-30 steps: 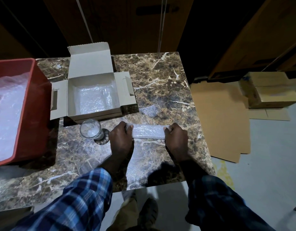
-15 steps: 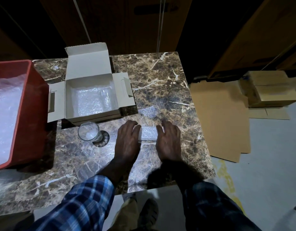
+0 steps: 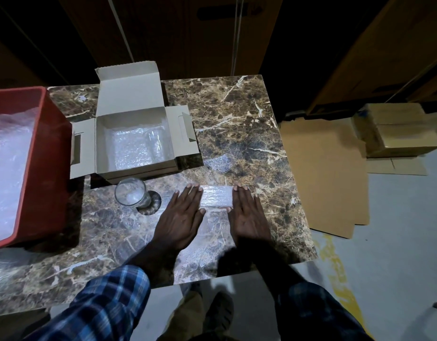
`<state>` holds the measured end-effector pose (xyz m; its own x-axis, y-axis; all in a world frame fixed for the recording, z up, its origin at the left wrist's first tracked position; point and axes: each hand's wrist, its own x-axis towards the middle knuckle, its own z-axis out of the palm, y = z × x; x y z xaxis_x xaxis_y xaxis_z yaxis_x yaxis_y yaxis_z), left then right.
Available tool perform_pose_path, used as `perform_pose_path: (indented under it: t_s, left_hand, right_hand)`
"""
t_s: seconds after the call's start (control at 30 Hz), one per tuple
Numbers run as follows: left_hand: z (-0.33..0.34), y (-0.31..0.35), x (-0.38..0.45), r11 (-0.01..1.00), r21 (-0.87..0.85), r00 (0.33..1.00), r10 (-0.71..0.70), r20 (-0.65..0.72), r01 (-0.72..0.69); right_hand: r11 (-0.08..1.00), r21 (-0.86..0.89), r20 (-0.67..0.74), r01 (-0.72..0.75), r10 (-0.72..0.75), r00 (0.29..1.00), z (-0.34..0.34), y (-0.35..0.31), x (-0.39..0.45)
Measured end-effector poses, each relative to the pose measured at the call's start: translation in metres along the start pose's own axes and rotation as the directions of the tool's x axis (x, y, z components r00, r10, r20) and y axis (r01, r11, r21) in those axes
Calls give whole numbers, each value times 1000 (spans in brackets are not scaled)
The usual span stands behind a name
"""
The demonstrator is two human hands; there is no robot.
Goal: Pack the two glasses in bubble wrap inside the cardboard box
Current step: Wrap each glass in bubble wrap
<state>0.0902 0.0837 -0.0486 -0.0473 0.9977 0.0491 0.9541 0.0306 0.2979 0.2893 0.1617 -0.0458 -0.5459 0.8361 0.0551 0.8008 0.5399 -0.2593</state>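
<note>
Bubble wrap [image 3: 11,168], cloudy and crinkled, fills the red plastic bin [image 3: 50,173] at the far left of what I see. Next to it stands the cardboard box [image 3: 136,141], pale grey, square, its lid and side flaps folded out, with a dimpled sheet of wrap lining its floor. Just in front of the box, a bare glass [image 3: 132,196] stands upright on the brown, white-veined marble surface [image 3: 237,114], clear and round-rimmed. Right of the glass, my left hand [image 3: 181,217] lies flat, fingers straight and close together, pressing down on the left end of the wrapped bundle [image 3: 216,196]. That bundle is a short, whitish roll of bubble wrap lying on its side; I cannot see what is inside it. A looser stretch of the same sheet spreads on the surface toward me under both hands. My right hand [image 3: 249,215] lies flat too, fingers straight, on the right end. So the roll sits between the two hands, under the fingers, outside the box. Flat brown cardboard sheets [image 3: 323,173] lie on the floor at far right.
</note>
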Motion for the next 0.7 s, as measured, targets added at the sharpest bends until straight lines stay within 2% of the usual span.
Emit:
perform_pose_path:
  t_s: [0.13,0.27,0.33,0.47,0.57,0.7]
  left_hand:
    - [-3,-5,-5,998,37,999,-44,11,44]
    - [-10,7,4,994,64,991,92,-96,-87]
    - [-10,12,9,984,60,974,173,-146,-166]
    - [-9,14,15,978,61,949,206,-239,-198]
    - [-14,14,14,979,26,931,203,-303,-204]
    - [-22,10,7,981,-15,936,180,-302,-193]
  right_hand:
    - [998,-43,-34,-36,35,999,-5,6,2]
    - [975,-18,-152,223,-223,963,-6,5,10]
    - [958,-39,-205,283,-285,936,-3,6,13]
    - [960,-27,-260,278,-275,925,-7,4,17]
    - [961,28,-227,274,-261,938,-12,-1,17]
    - [958,81,-226,277,-253,941,-10,0,10]
